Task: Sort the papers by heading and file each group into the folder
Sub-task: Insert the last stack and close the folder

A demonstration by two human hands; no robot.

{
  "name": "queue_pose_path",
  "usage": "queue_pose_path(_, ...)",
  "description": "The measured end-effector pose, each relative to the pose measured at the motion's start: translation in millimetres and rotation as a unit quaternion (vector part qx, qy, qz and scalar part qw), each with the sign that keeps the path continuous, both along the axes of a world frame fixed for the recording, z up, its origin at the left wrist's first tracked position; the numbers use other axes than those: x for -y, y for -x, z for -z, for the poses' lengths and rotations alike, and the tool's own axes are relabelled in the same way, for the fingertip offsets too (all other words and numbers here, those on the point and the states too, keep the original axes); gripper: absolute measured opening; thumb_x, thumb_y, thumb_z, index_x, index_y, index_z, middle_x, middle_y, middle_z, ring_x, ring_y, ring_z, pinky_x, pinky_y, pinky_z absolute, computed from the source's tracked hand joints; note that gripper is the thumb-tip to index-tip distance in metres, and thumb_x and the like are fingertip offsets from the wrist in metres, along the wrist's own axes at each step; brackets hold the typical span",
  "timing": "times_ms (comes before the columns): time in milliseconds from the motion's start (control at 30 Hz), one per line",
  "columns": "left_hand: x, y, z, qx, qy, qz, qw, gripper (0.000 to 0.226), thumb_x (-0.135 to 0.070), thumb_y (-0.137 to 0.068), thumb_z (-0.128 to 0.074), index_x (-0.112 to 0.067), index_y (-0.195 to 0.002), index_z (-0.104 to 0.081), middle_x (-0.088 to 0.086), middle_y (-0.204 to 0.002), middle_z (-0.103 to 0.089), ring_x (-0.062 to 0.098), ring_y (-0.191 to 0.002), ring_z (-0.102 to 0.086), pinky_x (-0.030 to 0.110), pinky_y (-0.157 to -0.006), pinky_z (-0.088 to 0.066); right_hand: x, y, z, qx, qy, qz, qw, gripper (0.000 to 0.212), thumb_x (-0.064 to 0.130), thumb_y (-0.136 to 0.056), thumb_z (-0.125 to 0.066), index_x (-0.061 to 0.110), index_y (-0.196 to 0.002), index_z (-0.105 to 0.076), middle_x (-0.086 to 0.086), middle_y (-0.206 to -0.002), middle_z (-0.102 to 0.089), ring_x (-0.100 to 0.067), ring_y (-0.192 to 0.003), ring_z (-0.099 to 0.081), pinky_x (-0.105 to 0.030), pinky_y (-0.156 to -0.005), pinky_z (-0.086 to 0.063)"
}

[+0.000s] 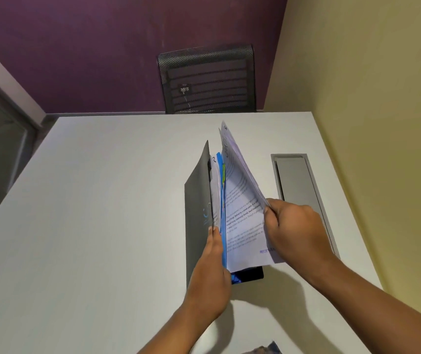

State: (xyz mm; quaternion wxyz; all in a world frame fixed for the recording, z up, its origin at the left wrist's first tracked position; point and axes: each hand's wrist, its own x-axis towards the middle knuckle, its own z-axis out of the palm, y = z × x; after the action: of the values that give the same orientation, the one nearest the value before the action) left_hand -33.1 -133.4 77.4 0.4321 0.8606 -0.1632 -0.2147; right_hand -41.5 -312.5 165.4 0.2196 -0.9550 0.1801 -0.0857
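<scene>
A dark grey folder (198,200) stands half open on the white table (89,213), its front cover raised. Inside it sit blue dividers (221,172) and white sheets. My left hand (212,272) holds the raised cover and the inner pages from below, fingers between the leaves. My right hand (293,226) pinches the right edge of a few printed papers (242,208) that arch up over the folder's right half. Their text is too small to read apart from a blue word near the bottom.
A grey cable hatch (304,195) is set into the table right of the folder. A black mesh chair (207,80) stands beyond the far edge. Part of a dark printed sheet (265,350) shows at the near edge. A yellow wall runs along the right.
</scene>
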Motion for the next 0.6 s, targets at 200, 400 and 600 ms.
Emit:
queue_pose_path(200, -1, 3, -10, 0.041, -0.042, -0.019, 0.998, 0.081, 0.002, -0.095, -0.038, -0.023, -0.156, 0.008, -0.011, -0.165, 0.003, 0.010, -0.148, -0.017, -0.008, -0.095, -0.015, -11, 0, 3, -0.032, -0.038, -0.015, 0.999, 0.032, 0.030, -0.101, -0.042, 0.019, -0.081, -0.064, 0.004, -0.067, -0.059, -0.009, -0.054, -0.051, -0.015, -0.039, -0.032)
queue_pose_path(400, 1, 5, -22, 0.065, -0.066, -0.025, 0.995, 0.082, 0.002, -0.092, -0.037, -0.022, -0.156, 0.010, -0.009, -0.165, 0.009, 0.012, -0.150, -0.014, 0.015, -0.110, -0.020, -17, -4, 8, -0.059, -0.149, -0.003, 0.987, 0.038, 0.024, -0.100, -0.047, 0.032, -0.063, -0.045, 0.012, -0.058, -0.048, -0.004, -0.050, -0.048, -0.011, -0.037, -0.036)
queue_pose_path(600, 4, 9, -27, 0.035, -0.065, -0.024, 0.997, 0.062, -0.022, -0.100, -0.017, -0.032, -0.155, 0.007, -0.020, -0.160, -0.012, -0.004, -0.127, -0.041, -0.004, -0.092, -0.026, -24, -22, 25, -0.153, -0.117, -0.005, 0.981, 0.023, 0.027, -0.099, -0.050, 0.011, -0.098, -0.066, -0.003, -0.087, -0.064, -0.017, -0.068, -0.057, -0.015, -0.044, -0.038)
